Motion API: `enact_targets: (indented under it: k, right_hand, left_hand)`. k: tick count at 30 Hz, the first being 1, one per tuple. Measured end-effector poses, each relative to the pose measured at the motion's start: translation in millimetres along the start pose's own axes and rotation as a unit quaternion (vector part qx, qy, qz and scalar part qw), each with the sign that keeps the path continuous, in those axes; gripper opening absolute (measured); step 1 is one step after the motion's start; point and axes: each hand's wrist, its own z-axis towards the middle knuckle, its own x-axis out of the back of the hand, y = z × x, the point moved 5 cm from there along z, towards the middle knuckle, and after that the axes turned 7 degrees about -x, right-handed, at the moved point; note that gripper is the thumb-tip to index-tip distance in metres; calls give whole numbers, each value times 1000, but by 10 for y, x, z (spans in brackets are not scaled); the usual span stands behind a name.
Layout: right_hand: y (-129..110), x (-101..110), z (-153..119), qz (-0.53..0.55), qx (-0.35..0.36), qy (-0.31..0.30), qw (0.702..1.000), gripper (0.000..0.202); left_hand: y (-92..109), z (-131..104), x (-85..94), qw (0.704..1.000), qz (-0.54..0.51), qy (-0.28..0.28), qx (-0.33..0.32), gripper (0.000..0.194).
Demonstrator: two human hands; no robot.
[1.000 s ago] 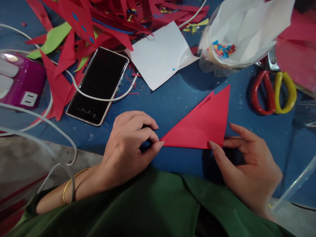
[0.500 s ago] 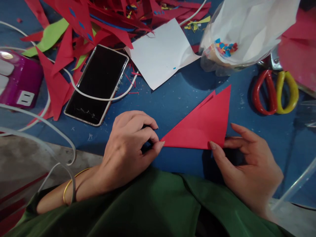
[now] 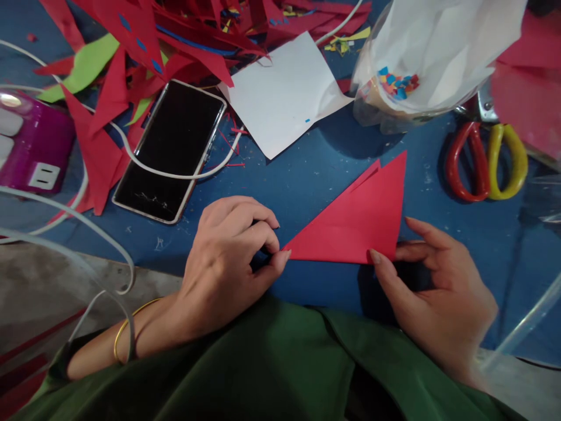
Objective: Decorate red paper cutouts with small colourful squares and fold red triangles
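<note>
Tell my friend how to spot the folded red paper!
Start at the blue table, at its edge nearest the green clothing. There, between the left hand and right hand, is the folded red paper. Unlike the red scraps, both hands hold it.

Head view, single | from the wearer's head, at the near edge of the table [image 3: 302,190] | faces forward, steeply down | close range: left hand [image 3: 232,263] and right hand [image 3: 442,298] show large

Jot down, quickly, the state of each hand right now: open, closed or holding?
Left hand: closed, pinching the red paper at its left tip.
Right hand: loosely closed, holding that paper's lower right corner.
</note>
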Motion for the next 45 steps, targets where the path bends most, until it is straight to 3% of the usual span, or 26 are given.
enact_targets:
  k: [6, 15, 20, 26, 38, 42, 44, 45]
  right_hand:
    - [2, 0, 8, -5, 1, -2, 1000, 50]
    - [12, -1, 17, 3, 21, 4, 1000, 49]
    - [28, -11, 26, 5, 33, 10, 999, 48]
    - [83, -52, 30, 22, 21, 3, 1000, 51]
    - [157, -54, 64, 13, 14, 2, 1000, 48]
    - [130, 108, -93, -15, 95, 123, 988, 47]
    - [-10, 126, -226, -25, 209, 147, 966, 47]
    - [-100, 91, -295, -31, 279, 126, 951, 46]
  left_hand:
    - [28, 7, 18, 999, 21, 12, -24, 11]
    - [150, -72, -114, 979, 85, -35, -182, 39]
    - [172, -121, -121, 985, 31, -42, -167, 48]
    - [345, -190, -157, 958, 157, -82, -226, 41]
    - [432, -301, -263, 934, 258, 21, -246, 45]
    - [451, -301, -263, 930, 272, 24, -247, 44]
    - [467, -306, -266, 928, 278, 18, -246, 45]
    - [477, -310, -267, 928, 279, 17, -246, 46]
